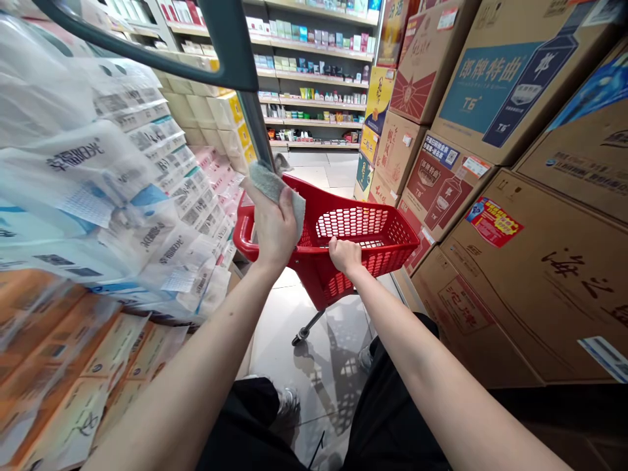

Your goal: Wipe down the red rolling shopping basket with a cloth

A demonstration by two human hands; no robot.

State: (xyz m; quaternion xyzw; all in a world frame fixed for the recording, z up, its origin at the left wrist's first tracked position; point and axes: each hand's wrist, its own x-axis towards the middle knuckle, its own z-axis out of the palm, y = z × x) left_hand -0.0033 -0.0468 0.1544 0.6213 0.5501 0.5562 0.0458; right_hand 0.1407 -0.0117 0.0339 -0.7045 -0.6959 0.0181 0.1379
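My left hand (pixel 275 226) is shut on a grey cloth (pixel 271 185), which presses against the lower end of a dark metal cart handle (pixel 254 118). The handle rises from a red plastic shopping cart basket (pixel 366 258) and loops overhead at the upper left. My right hand (pixel 345 255) grips the basket's near rim. The basket has a perforated wall and stands on a wheeled frame, with one small caster (pixel 300 336) showing beneath it. Its inside looks bare where visible, though my left hand hides part of it.
Plastic-wrapped tissue packs (pixel 112 196) are stacked close on the left. Large cardboard liquor cartons (pixel 490 196) form a wall on the right. Along the tiled floor aisle (pixel 318 347), shelves of small packaged goods (pixel 314 75) stand ahead. My shoes and black trousers show below.
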